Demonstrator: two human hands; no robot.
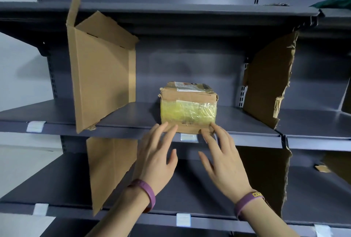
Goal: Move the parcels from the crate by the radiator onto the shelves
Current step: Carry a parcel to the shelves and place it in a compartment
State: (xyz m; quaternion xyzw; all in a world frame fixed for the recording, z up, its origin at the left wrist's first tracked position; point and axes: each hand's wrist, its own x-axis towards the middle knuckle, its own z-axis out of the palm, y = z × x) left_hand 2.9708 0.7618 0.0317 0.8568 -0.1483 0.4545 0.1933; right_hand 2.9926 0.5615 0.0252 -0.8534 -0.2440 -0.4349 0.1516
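A small cardboard parcel [188,106] wrapped in yellowish clear tape, with a label on top, sits on the middle dark grey shelf [133,117], near its front edge. My left hand [157,153] is stretched out with straight fingers, its fingertips touching the parcel's lower front left. My right hand [221,157] is likewise flat and spread, its fingertips at the parcel's lower front right corner. Neither hand grips the parcel. Both wrists wear purple bands. The crate and the radiator are out of view.
An upright cardboard divider [100,73] stands left of the parcel, and a torn one [269,77] to its right. More cardboard dividers [108,170] stand on the shelf below. The upper shelf [171,12] overhangs. Something green [334,1] lies at top right.
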